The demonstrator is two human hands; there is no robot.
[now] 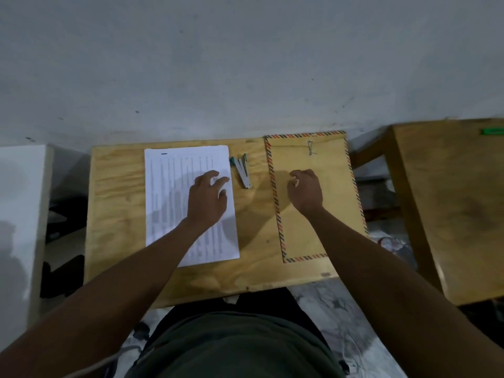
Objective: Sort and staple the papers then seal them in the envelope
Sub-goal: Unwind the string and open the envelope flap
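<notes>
Under the left hand, whose fingers are spread loosely and grip nothing, lies the stack of papers, flat on the small wooden table; whether the palm presses them or hovers just above I cannot tell. Thin, floppy sheets like these probably slide over one another, so squaring them and pinching a corner should serve best. Just beyond the fingertips, to their right, a stapler lies gaping open: small, rigid, easily pinched by its sides. Further right, the right hand is loosely curled and empty over a brown envelope, light, bendable, and likely best lifted by an edge.
</notes>
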